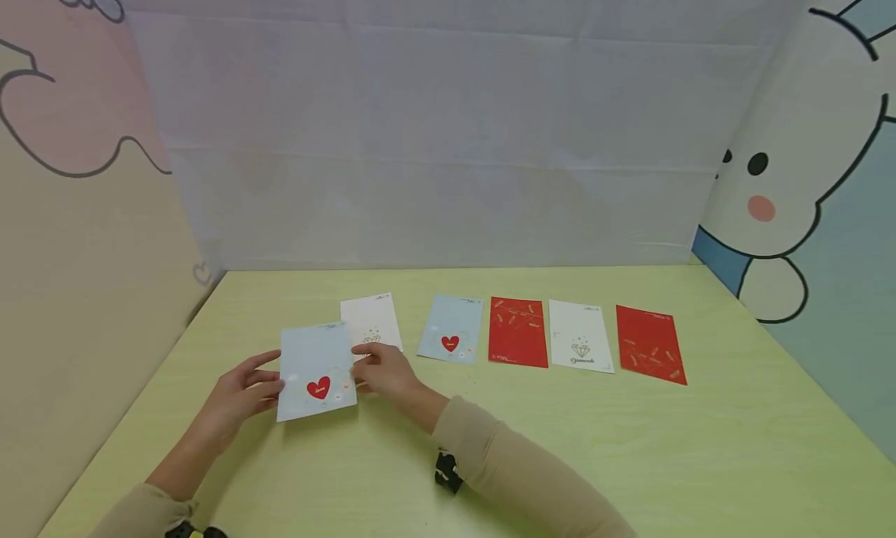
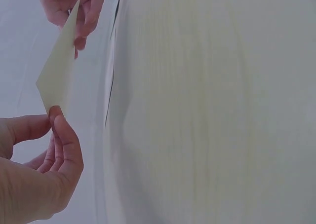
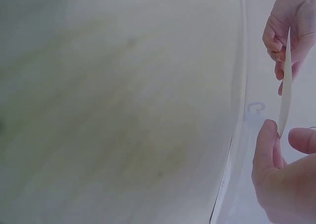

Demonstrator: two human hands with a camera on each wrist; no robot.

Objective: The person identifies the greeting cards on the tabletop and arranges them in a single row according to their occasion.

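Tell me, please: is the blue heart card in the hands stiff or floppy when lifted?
Probably fairly stiff: the blue heart card stays flat though the left hand and right hand pinch only its edges. Its thin edge suggests it is light and bendable under pressure.

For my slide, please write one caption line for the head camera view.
Both hands, left hand and right hand, hold a pale blue heart card above the green table.
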